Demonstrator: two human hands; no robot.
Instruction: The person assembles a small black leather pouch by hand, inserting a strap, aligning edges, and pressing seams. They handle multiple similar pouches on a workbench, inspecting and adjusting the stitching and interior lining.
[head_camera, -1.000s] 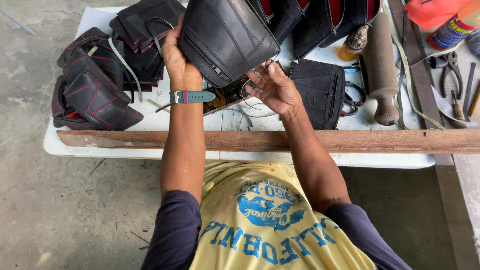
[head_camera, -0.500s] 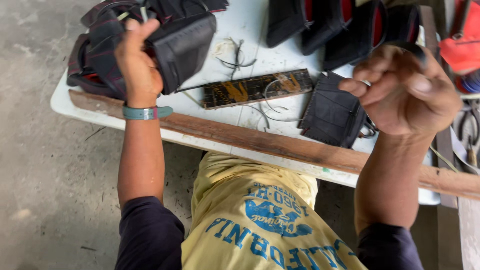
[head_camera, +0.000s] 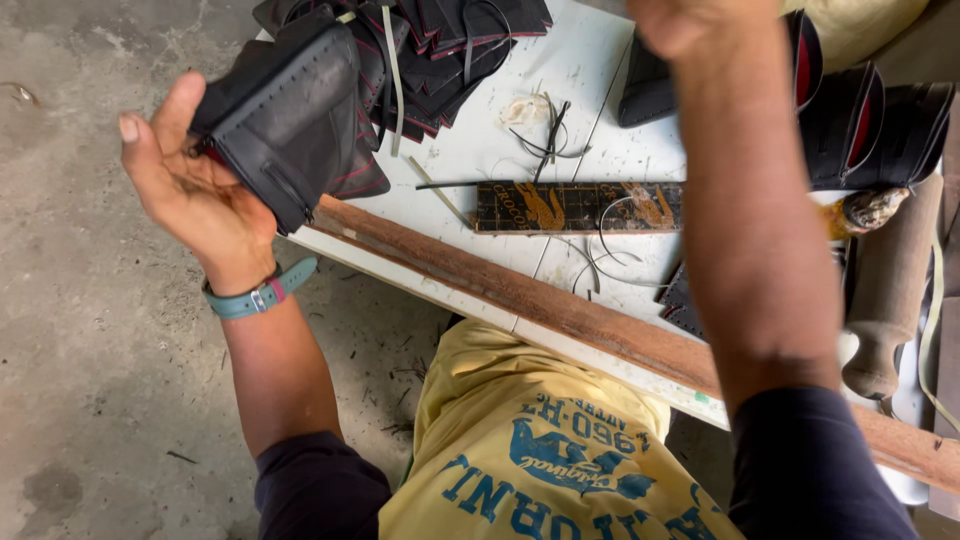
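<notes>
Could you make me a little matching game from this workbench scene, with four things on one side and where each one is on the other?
Things:
1. black pouch
2. teal wristband
3. dark patterned strip
4. wooden handle

Places:
A. lying flat on the middle of the white table
B. held in the left hand
C. at the right end of the table
D. around the left wrist

Pairs: 1-B, 2-D, 3-A, 4-C

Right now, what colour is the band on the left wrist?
Teal, with a small metal buckle; the head view shows it plainly.
</notes>
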